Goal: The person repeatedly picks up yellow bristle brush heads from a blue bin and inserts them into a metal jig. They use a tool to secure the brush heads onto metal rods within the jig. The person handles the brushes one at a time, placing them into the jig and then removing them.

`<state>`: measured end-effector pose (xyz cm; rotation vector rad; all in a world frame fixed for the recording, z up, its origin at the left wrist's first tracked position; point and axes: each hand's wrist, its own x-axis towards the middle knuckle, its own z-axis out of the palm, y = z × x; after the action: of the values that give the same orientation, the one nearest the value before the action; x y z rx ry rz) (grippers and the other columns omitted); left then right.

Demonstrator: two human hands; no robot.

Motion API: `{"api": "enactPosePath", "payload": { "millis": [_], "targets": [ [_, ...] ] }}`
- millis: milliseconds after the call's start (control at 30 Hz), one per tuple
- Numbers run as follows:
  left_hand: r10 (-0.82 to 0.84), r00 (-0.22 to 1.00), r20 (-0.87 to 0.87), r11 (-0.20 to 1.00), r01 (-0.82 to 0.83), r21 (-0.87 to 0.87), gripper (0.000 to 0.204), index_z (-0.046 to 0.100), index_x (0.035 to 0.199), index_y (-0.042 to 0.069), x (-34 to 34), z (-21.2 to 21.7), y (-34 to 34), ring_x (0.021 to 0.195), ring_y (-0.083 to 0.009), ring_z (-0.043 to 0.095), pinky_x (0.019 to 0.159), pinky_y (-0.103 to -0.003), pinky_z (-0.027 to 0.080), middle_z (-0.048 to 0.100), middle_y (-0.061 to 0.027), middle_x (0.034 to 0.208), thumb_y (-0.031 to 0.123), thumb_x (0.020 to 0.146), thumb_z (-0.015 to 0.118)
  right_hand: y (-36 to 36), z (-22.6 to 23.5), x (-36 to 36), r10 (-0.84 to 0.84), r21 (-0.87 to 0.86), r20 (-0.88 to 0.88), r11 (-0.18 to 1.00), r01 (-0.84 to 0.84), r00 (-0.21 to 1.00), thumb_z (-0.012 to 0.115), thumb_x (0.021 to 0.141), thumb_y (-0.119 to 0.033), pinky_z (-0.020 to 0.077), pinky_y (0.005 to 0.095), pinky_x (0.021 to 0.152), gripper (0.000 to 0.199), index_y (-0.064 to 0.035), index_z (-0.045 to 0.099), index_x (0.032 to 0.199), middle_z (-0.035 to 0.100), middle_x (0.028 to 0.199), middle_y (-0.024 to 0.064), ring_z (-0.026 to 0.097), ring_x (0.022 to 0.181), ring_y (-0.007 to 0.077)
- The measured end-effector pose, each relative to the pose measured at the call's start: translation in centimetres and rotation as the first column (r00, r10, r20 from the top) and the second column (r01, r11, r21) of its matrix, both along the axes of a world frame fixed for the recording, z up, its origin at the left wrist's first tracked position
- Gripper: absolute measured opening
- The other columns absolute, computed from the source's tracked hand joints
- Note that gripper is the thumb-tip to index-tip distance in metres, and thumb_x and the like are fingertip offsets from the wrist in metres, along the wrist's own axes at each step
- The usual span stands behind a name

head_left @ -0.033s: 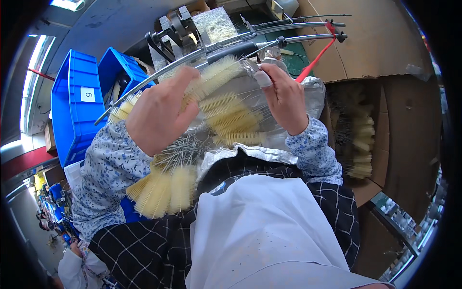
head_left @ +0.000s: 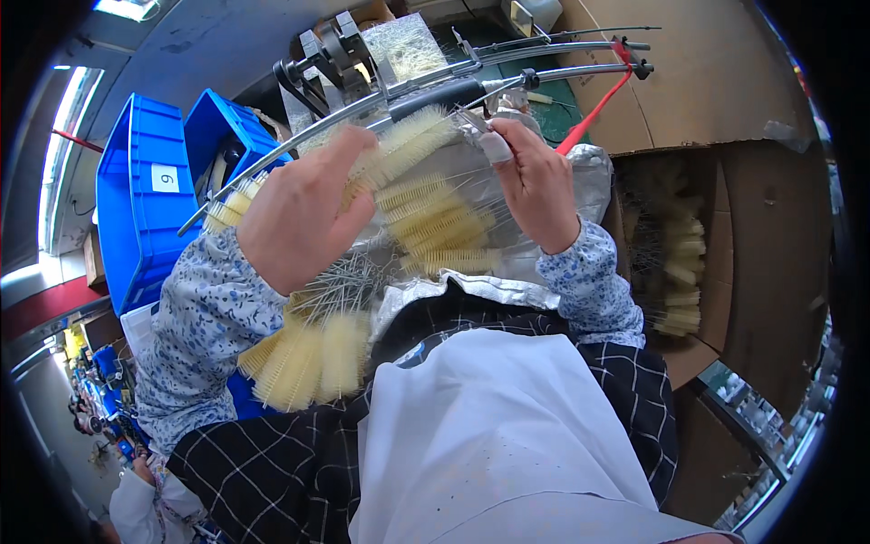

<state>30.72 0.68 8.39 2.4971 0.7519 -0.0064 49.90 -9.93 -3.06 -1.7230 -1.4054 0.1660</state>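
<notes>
My left hand (head_left: 308, 204) is closed round a cream bottle brush (head_left: 412, 145), whose bristle head sticks out past the fingers to the right. Thumb and fingers of my right hand (head_left: 535, 181) pinch a small pointed metal tool (head_left: 471, 119) at the brush's wire end; its exact kind is unclear. White tape wraps my right thumb. Between my hands, more cream brushes (head_left: 439, 227) lie in a pile on a silvery sheet (head_left: 535, 258). Another bunch of brushes (head_left: 313, 363) rests below my left wrist, their wire stems (head_left: 340, 286) pointing up.
A curved metal rail (head_left: 353, 107) with a black grip (head_left: 439, 98) and red strap (head_left: 598, 113) crosses beyond my hands. Blue bins (head_left: 145, 199) stand left. At right, a cardboard box (head_left: 716, 263) holds brushes. A metal clamp device (head_left: 340, 54) sits at the back. Another person (head_left: 149, 499) is lower left.
</notes>
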Motion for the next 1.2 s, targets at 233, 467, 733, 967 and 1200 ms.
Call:
{"api": "enactPosePath", "payload": {
  "millis": [233,467,733,967,1200],
  "targets": [
    [-0.027,0.998,0.051,0.998,0.024,0.057,0.037,0.044,0.109,0.000,-0.5,-0.8,0.1,0.058,-0.0245,0.052,0.060,-0.033,0.043,0.056,-0.0189,0.087,0.009,0.074,0.052,0.1,-0.2,0.0,-0.007,0.003,-0.010,1.000,0.007,1.000,0.055,0.080,-0.015,0.0461,0.0336,0.055,0.015,-0.0075,0.055,0.093,0.060,0.081,0.0096,0.060,0.066,0.0261],
    [-0.046,0.997,0.065,0.998,0.043,0.055,0.035,0.044,0.107,0.000,-0.5,-1.0,0.1,0.055,-0.0256,0.051,0.058,-0.033,0.043,0.055,-0.0192,0.085,0.010,0.074,0.052,-0.3,0.0,0.2,-0.006,-0.053,-0.102,0.999,0.001,0.995,0.055,0.082,-0.016,0.0463,0.0343,0.056,0.017,-0.0081,0.055,0.096,0.061,0.083,0.0104,0.060,0.067,0.0276],
    [-0.087,0.991,-0.100,0.985,0.070,-0.161,0.035,0.038,0.108,0.004,-0.9,-4.4,-0.3,0.072,-0.0319,0.056,0.067,-0.038,0.043,0.055,-0.0202,0.079,0.017,0.079,0.053,-0.9,-2.9,9.9,-0.372,-0.080,0.032,0.924,0.373,0.928,0.049,0.085,-0.024,0.0469,0.0384,0.064,0.028,-0.0101,0.052,0.109,0.062,0.086,0.0131,0.061,0.074,0.0295],
    [-0.241,0.791,-0.562,0.968,0.153,-0.201,0.059,0.035,0.122,0.007,-4.5,-4.9,-0.9,0.092,-0.0315,0.054,0.079,-0.039,0.043,0.052,-0.0184,0.106,0.032,0.076,0.061,-3.9,-7.6,14.0,-0.148,-0.346,0.413,0.887,0.305,0.899,0.053,0.083,-0.024,0.0392,0.0381,0.085,0.042,-0.0024,0.045,0.118,0.054,0.103,0.0161,0.050,0.097,0.0313],
    [-0.498,0.742,-0.449,0.867,0.416,-0.275,0.048,0.051,0.109,0.014,-11.6,-0.9,-7.8,0.085,-0.0245,0.053,0.075,-0.035,0.042,0.049,-0.0110,0.109,0.022,0.064,0.066,-1.6,-6.7,2.8,0.305,-0.237,0.169,0.936,-0.261,0.937,0.064,0.074,-0.016,0.0370,0.0382,0.090,0.042,-0.0047,0.050,0.112,0.050,0.109,0.0145,0.046,0.105,0.0297]
  ]
}}
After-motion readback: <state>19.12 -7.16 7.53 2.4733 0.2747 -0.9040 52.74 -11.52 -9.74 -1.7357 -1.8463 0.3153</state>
